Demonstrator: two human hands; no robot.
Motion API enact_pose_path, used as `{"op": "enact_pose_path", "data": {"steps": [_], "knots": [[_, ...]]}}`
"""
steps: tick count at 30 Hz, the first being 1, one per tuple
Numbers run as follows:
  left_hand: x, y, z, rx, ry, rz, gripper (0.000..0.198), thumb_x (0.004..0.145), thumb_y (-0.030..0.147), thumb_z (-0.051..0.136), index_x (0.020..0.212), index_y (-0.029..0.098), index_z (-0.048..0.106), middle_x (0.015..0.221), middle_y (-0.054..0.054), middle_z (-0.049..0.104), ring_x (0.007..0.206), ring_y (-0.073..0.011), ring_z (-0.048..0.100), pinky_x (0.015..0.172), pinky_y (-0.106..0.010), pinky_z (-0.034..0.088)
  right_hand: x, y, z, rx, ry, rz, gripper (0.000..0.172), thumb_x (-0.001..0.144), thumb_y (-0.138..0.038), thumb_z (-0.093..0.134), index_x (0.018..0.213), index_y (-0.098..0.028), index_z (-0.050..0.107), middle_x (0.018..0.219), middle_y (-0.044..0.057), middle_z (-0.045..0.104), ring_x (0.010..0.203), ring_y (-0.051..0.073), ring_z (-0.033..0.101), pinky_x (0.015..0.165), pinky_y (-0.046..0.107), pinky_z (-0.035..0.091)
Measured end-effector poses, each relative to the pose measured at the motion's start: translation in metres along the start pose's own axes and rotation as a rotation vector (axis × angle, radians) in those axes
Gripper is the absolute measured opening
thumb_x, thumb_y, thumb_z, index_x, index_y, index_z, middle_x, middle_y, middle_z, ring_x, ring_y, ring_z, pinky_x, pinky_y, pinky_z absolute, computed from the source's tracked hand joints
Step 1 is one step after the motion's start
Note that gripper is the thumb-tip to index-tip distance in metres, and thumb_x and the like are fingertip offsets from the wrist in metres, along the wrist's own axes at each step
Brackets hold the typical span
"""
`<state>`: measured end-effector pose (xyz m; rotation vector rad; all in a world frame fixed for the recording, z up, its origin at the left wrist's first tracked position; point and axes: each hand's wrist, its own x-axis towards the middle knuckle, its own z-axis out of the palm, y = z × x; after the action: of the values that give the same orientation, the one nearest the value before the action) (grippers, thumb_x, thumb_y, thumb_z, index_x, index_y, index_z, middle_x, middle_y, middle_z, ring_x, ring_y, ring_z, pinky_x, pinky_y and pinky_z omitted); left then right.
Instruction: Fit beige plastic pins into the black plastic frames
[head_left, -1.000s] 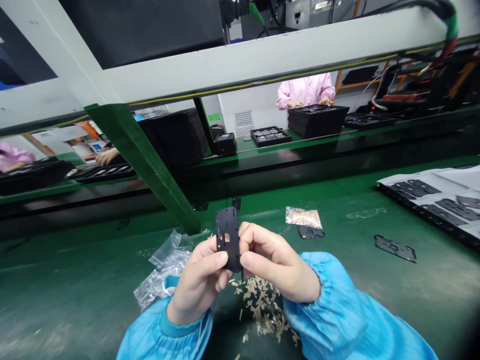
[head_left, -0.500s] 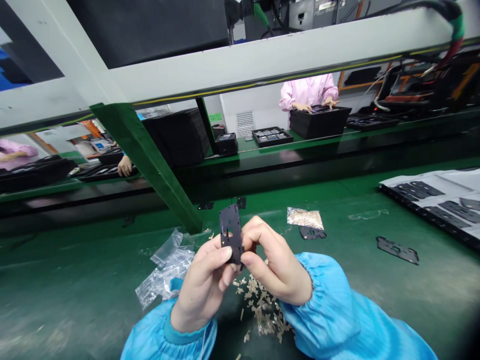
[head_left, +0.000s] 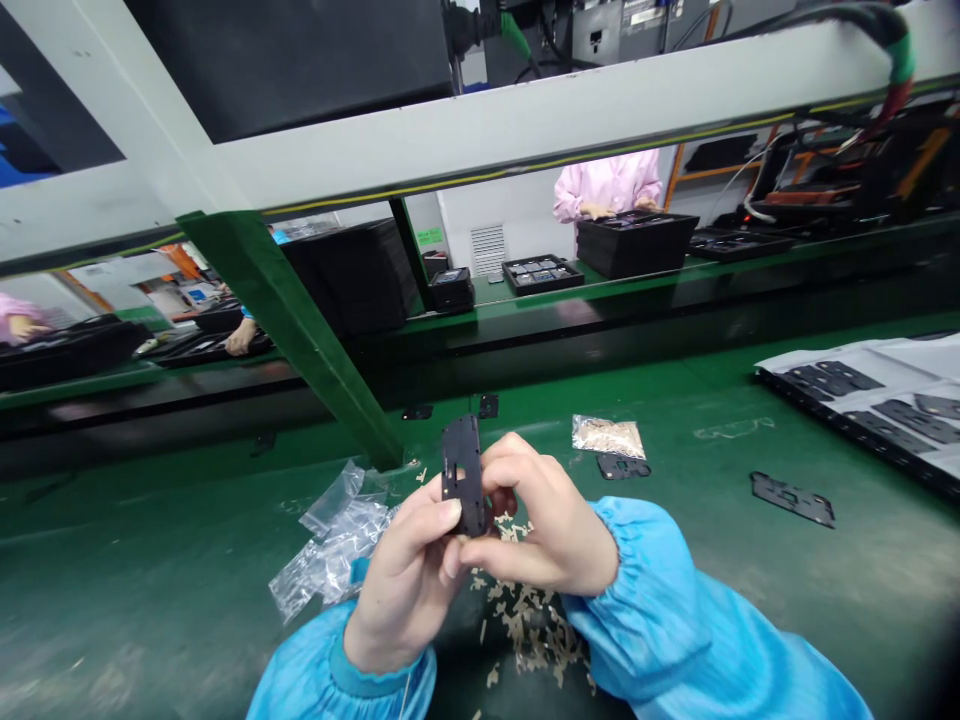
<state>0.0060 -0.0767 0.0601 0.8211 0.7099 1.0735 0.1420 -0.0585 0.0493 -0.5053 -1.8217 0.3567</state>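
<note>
A thin black plastic plate with cut-outs (head_left: 462, 465) is held up on edge above the bench. My left hand (head_left: 405, 570) grips its lower left part, thumb pressed on the face. My right hand (head_left: 544, 520) is closed at its right and lower edge, with the thumb along the bottom and the index finger at the side; its other fingertips are partly hidden behind the plate. Below the hands, many small beige pieces (head_left: 529, 625) lie scattered on the green bench top (head_left: 172, 560).
Crumpled clear plastic bags (head_left: 330, 545) lie left. Beyond my right hand are a bag of beige pieces (head_left: 607, 437) and loose black plates (head_left: 793, 498). A tray of plates (head_left: 892, 400) sits far right. A green post (head_left: 292, 340) rises ahead; co-workers (head_left: 609, 190) stand across.
My right thumb has moved down and left, from the plate's side to its bottom edge. The plate has turned slightly more upright. My left hand keeps its grip.
</note>
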Motion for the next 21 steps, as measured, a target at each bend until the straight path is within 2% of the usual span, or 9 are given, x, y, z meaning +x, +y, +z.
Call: {"op": "enact_pose_path", "data": {"steps": [2,6,9,13,16,18,21], "knots": [[0.0,0.0,-0.001,0.033,-0.015,0.044,0.02,0.063,0.031,0.067,0.064,0.014,0.057,0.039,0.006,0.043,0.038,-0.0038,0.035,0.041,-0.015,0.03,0.001,-0.001,-0.004,0.102,-0.04,0.064,0.026,0.076,-0.037,0.062,0.074,-0.021,0.042,0.069,-0.001,0.044,0.059,0.011,0.041,0.051,0.023,0.035],[0.002,0.001,-0.006,0.153,0.006,0.168,0.021,0.063,0.032,0.071,0.065,0.014,0.06,0.045,0.005,0.048,0.039,-0.0033,0.037,0.039,-0.014,0.029,0.003,-0.004,-0.01,0.341,-0.161,0.155,0.025,0.086,-0.031,0.041,0.064,-0.019,0.038,0.064,0.0,0.043,0.058,0.012,0.041,0.055,0.025,0.036],[0.002,-0.004,-0.014,0.254,0.044,0.254,0.02,0.065,0.033,0.07,0.072,0.015,0.063,0.055,0.003,0.056,0.043,-0.0043,0.041,0.04,-0.014,0.031,0.004,-0.006,-0.009,0.328,-0.183,0.174,0.025,0.086,-0.023,0.035,0.061,-0.02,0.035,0.061,0.0,0.041,0.057,0.011,0.041,0.054,0.025,0.034],[0.001,-0.014,-0.025,0.497,0.083,0.435,0.017,0.077,0.032,0.061,0.072,0.016,0.062,0.057,0.002,0.055,0.05,-0.0073,0.045,0.047,-0.017,0.036,0.003,-0.004,-0.002,0.081,-0.068,0.133,0.025,0.079,-0.015,0.038,0.059,-0.021,0.025,0.056,-0.004,0.031,0.05,0.009,0.031,0.048,0.022,0.025],[0.008,-0.017,-0.027,0.659,0.095,0.495,0.02,0.081,0.033,0.055,0.07,0.017,0.058,0.055,0.003,0.05,0.051,-0.008,0.044,0.047,-0.018,0.036,0.003,0.005,0.0,-0.101,-0.014,0.099,0.026,0.077,-0.014,0.038,0.059,-0.021,0.02,0.055,-0.005,0.027,0.048,0.008,0.028,0.047,0.022,0.023],[0.021,-0.015,-0.028,0.76,0.103,0.494,0.019,0.083,0.035,0.051,0.076,0.018,0.056,0.059,0.004,0.05,0.054,-0.0089,0.046,0.05,-0.019,0.038,0.003,0.016,-0.002,-0.253,-0.069,0.13,0.025,0.079,-0.017,0.036,0.058,-0.02,0.023,0.055,-0.004,0.031,0.049,0.009,0.033,0.048,0.022,0.026],[0.052,-0.011,-0.041,1.029,0.174,0.499,0.025,0.088,0.037,0.036,0.099,0.019,0.049,0.079,0.0,0.055,0.068,-0.012,0.055,0.06,-0.023,0.045,0.001,0.04,-0.01,-0.652,-0.337,0.331,0.024,0.084,-0.023,0.035,0.061,-0.019,0.04,0.062,-0.001,0.049,0.058,0.01,0.048,0.055,0.021,0.033]]}}
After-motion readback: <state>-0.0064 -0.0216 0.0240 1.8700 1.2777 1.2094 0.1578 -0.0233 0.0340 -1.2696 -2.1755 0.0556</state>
